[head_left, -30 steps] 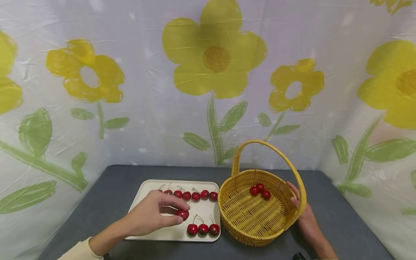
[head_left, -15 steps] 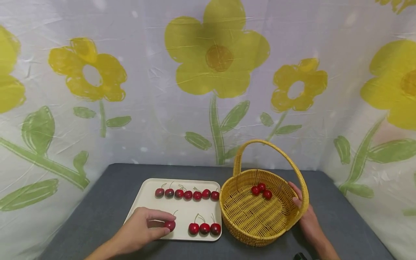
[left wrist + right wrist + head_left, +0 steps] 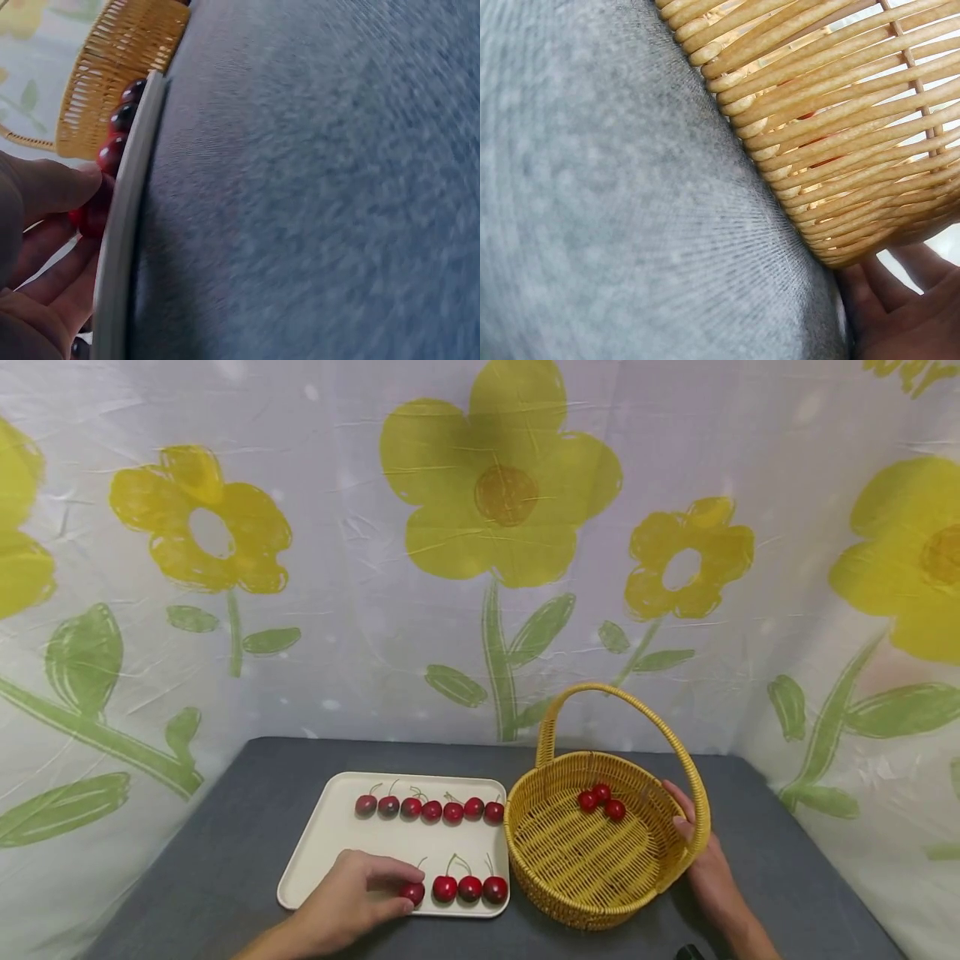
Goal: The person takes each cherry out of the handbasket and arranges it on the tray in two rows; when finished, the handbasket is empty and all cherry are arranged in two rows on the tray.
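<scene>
My left hand [image 3: 348,893] pinches a dark red cherry [image 3: 412,894] between thumb and fingers at the front of a white tray [image 3: 315,852]. This cherry stands at the left end of a front row, beside three other cherries [image 3: 469,888]. In the left wrist view, the pinched cherry [image 3: 97,206] is just inside the tray's rim [image 3: 127,217], partly covered by the thumb. My right hand [image 3: 708,864] holds the right side of a yellow wicker basket [image 3: 585,860], thumb over the rim. Inside the basket lie three cherries [image 3: 602,800].
A back row of several cherries [image 3: 431,812] with stems lies along the tray's far side. The basket's tall handle [image 3: 618,693] arches above it, close to the tray's right edge. A dark grey cloth [image 3: 225,852] covers the table, and a flower-printed curtain [image 3: 337,610] hangs behind.
My left hand has carried the pinched cherry from mid-tray toward the front edge, first leftward, then right to the front row's end. The right hand stays on the basket.
</scene>
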`<state>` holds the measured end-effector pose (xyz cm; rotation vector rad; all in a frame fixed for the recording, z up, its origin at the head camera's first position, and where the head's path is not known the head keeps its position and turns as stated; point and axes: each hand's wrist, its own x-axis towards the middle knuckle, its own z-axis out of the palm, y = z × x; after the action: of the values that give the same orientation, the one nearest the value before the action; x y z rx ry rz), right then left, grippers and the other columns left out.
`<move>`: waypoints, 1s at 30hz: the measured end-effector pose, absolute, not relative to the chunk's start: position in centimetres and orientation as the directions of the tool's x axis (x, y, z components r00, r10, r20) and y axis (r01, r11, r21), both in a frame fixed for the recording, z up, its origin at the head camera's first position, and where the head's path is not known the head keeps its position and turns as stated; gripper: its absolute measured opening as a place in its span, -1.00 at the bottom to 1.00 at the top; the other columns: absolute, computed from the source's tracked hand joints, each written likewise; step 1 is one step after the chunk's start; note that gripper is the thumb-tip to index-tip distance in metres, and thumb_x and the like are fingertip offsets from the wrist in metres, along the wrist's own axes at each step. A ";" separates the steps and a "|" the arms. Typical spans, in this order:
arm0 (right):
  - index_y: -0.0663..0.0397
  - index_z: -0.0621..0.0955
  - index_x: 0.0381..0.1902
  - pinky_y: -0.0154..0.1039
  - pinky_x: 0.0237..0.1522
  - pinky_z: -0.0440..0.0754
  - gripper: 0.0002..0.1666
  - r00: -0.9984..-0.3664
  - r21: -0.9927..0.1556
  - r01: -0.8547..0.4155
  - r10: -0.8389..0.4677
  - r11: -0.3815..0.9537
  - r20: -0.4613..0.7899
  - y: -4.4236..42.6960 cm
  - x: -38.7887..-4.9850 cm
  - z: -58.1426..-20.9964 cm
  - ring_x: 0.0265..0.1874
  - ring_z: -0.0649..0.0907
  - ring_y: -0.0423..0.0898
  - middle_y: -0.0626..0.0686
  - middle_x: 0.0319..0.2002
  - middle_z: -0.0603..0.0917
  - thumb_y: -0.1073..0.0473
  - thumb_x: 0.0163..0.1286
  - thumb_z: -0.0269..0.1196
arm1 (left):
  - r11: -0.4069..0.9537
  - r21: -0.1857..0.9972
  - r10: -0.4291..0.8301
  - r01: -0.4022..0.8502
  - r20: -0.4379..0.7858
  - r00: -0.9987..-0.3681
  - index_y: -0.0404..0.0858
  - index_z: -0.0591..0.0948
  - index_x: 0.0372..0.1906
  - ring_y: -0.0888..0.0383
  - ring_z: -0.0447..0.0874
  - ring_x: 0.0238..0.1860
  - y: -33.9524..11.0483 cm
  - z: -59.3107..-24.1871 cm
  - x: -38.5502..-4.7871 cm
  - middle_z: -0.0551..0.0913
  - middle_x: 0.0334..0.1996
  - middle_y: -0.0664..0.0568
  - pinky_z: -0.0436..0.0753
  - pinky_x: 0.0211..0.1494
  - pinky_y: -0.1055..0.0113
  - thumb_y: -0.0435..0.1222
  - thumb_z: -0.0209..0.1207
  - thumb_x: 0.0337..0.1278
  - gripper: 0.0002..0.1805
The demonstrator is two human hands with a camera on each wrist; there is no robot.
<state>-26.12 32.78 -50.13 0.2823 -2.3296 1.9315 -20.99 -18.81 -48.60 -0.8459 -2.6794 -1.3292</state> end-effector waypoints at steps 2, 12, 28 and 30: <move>-0.06 0.14 0.80 -0.50 0.16 0.63 -0.35 -0.977 -0.963 -0.210 -0.081 0.172 0.198 32.8 -26.1 -50.2 0.29 0.63 -0.40 -0.30 0.45 0.51 0.05 0.87 -0.15 | 0.500 0.725 0.451 0.474 0.249 -0.857 -0.06 0.90 -0.05 0.43 0.77 -0.03 -18.5 -48.7 -21.0 0.88 -0.15 0.30 0.79 0.15 0.35 -0.26 0.61 0.14 -0.74; -0.02 0.12 0.80 -0.53 0.18 0.61 -0.34 -0.976 -0.962 -0.211 -0.080 0.172 0.200 32.8 -26.3 -50.4 0.32 0.61 -0.43 -0.26 0.48 0.47 0.03 0.88 -0.15 | 0.522 0.738 0.438 0.428 0.199 -0.877 0.00 0.90 -0.06 0.40 0.79 -0.01 -17.8 -48.6 -21.0 0.89 -0.13 0.32 0.78 0.17 0.35 -0.24 0.61 0.15 -0.75; -0.10 0.14 0.80 -0.54 0.19 0.60 -0.35 -0.977 -0.959 -0.212 -0.077 0.187 0.200 32.8 -26.3 -50.3 0.33 0.59 -0.45 -0.21 0.51 0.45 0.02 0.88 -0.16 | 0.513 0.736 0.438 0.441 0.218 -0.872 0.00 0.89 0.01 0.42 0.79 0.01 -17.7 -48.9 -21.0 0.89 -0.08 0.30 0.76 0.20 0.37 -0.22 0.59 0.20 -0.72; -0.07 0.13 0.80 -0.55 0.20 0.59 -0.34 -0.977 -0.959 -0.210 -0.074 0.189 0.199 32.7 -26.3 -50.3 0.33 0.58 -0.47 -0.20 0.51 0.43 0.01 0.88 -0.16 | 0.515 0.731 0.438 0.448 0.226 -0.870 -0.01 0.89 0.02 0.41 0.79 0.00 -17.7 -49.0 -21.0 0.89 -0.08 0.29 0.76 0.20 0.37 -0.22 0.59 0.19 -0.72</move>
<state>-26.29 32.74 -50.27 0.2804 -2.3367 1.9143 -20.98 -17.68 -48.98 -0.7961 -2.7230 -1.3202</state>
